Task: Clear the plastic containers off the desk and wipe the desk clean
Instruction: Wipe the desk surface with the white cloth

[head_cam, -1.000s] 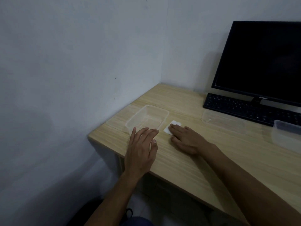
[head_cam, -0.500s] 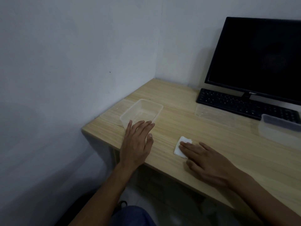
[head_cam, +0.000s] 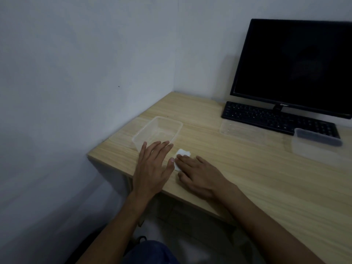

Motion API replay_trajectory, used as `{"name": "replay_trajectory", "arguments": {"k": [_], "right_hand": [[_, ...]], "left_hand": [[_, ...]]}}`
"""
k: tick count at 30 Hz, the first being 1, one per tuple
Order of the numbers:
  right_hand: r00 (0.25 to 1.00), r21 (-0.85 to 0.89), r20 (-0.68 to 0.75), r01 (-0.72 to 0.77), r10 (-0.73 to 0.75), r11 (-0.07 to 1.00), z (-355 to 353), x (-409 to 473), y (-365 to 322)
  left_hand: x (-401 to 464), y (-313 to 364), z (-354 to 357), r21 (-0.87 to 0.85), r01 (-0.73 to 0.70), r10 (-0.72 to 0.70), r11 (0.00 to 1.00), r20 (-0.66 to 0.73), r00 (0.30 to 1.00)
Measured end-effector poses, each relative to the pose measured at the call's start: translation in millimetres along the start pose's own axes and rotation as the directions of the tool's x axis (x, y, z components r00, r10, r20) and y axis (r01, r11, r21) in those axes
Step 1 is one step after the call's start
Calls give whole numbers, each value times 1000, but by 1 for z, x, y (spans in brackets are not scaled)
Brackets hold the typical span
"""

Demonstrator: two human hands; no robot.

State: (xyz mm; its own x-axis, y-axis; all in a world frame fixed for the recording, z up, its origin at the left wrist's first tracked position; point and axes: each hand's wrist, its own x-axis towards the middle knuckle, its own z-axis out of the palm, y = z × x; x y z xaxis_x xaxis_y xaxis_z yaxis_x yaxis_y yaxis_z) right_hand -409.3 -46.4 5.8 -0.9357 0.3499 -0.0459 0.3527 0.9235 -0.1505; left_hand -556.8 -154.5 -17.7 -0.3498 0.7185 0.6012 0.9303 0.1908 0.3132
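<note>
**Pressing a white wipe flat on the table beside a clear container**

Pressing down on a small white wipe point(head_cam: 181, 156), the right hand point(head_cam: 200, 176) is lying palm-down on the wooden table point(head_cam: 266, 183) near its front edge. Its fingers point(head_cam: 185, 160) are lying straight and close together over the wipe, covering the near part while the far corner is showing beyond the fingertips.

The left hand point(head_cam: 153, 168) is resting just to the left, palm-down, with its fingers point(head_cam: 158, 149) straight and slightly spread, gripping nothing. Their tips are reaching the near wall of an open clear plastic container point(head_cam: 158, 130); whether they are actually touching it is hard to tell. The thumb is lying right beside the wipe.

That container is sitting upright near the table's left edge, with a flat clear lid point(head_cam: 125, 134) lying against its left side. Another clear lid point(head_cam: 240, 130) is lying further right, just in front of a black keyboard point(head_cam: 276, 119). A second clear container point(head_cam: 316, 147) is standing at the right, overlapping the keyboard's near right corner in this view. A dark monitor point(head_cam: 293, 63) is standing behind the keyboard, against the wall.
</note>
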Motion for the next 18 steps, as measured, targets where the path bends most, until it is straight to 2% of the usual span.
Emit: {"name": "replay_trajectory", "arguments": {"k": [6, 10, 14, 18], "right_hand": [[990, 8, 19, -140, 140, 990, -4, -70, 15], [956, -36, 28, -292, 293, 956, -10, -109, 37], [898, -35, 32, -439, 440, 898, -21, -111, 69], [879, -26, 14, -475, 476, 879, -25, -96, 87]], "left_hand": [[0, -1, 1, 32, -8, 8, 999, -4, 1000], [0, 0, 0, 15, -9, 9, 1000, -9, 1000], [0, -1, 0, 14, -3, 3, 1000, -1, 1000], [-1, 0, 1, 9, -5, 5, 1000, -2, 1000]]}}
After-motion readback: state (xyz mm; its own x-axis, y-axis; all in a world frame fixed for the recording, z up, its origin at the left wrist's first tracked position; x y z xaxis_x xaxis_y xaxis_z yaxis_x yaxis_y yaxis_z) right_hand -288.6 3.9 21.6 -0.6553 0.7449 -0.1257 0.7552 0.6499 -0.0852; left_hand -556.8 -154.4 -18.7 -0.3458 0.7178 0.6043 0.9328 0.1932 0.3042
